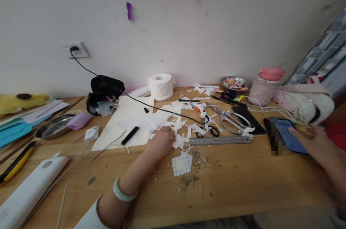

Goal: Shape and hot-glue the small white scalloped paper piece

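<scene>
My left hand (pixel 161 142) rests on the table among white paper scraps (pixel 178 142), its fingers curled down, and what they hold, if anything, is hidden. Just in front of it lies a small square piece (pixel 180 165) with a border of rounded white bits, partly over a paper scrap. On the right, my right hand (pixel 313 144) is over the edge of a smartphone (pixel 288 135), thumb and fingers apart. The phone lies flat with its screen up. A steel ruler (pixel 220 140), black-handled scissors (pixel 208 131) and large silver scissors (pixel 229 120) lie between the hands.
A hot glue gun (pixel 199 108) lies amid scraps, its black cord crossing to the wall socket (pixel 75 49). Behind stand a paper roll (pixel 161 86) and pink bottle (pixel 263 86). A white power strip (pixel 32 193), cables and yellow cutter (pixel 17 162) lie left.
</scene>
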`<state>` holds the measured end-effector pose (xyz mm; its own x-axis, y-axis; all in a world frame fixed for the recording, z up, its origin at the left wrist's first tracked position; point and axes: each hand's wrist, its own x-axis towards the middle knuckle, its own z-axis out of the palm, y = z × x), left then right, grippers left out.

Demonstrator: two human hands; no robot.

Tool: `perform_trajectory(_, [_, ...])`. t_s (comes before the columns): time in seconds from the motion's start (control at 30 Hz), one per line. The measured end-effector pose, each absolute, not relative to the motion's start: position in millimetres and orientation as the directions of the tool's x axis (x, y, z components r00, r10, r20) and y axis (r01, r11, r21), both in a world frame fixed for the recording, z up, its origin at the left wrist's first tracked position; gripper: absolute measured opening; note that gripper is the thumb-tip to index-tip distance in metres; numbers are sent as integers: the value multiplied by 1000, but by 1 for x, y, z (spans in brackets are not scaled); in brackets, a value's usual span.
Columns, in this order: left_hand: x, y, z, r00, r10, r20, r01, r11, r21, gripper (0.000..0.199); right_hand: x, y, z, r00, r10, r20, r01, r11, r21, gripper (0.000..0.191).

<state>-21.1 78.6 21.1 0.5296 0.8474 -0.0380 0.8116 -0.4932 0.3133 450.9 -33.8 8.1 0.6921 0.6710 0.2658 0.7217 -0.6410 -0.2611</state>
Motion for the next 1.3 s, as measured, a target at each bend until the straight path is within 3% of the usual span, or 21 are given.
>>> perform_trajectory(0.03, [-20, 78, 21, 534, 845, -27, 808, -500, 312, 17, 448, -44, 9, 713, 651, 260, 698, -625, -348, 103])
perform_trajectory(0.1, [-19, 78, 20, 541, 841, -12, 800, -510, 316, 17, 442, -65, 13, 698, 625, 349, 714, -574, -401, 106])
perform_trajectory(0.27, [-20, 78, 14, 544, 839, -12, 787, -505, 354, 18, 439, -89, 15, 549, 726, 414, 832, -429, -351, 82])
perform_trajectory(0.47, [-19, 75, 16, 525, 851, -18, 787, -477, 391, 22, 451, -72, 6, 542, 742, 395, 840, -489, -233, 57])
perform_trajectory(1.1, [-23, 81, 4, 522, 853, -22, 787, -471, 398, 20, 464, -35, 5, 455, 785, 421, 890, -381, -251, 42])
perform_trajectory(1.3, [-22, 80, 6, 534, 845, -15, 784, -489, 382, 21, 467, -36, 3, 493, 746, 449, 870, -423, -253, 48])
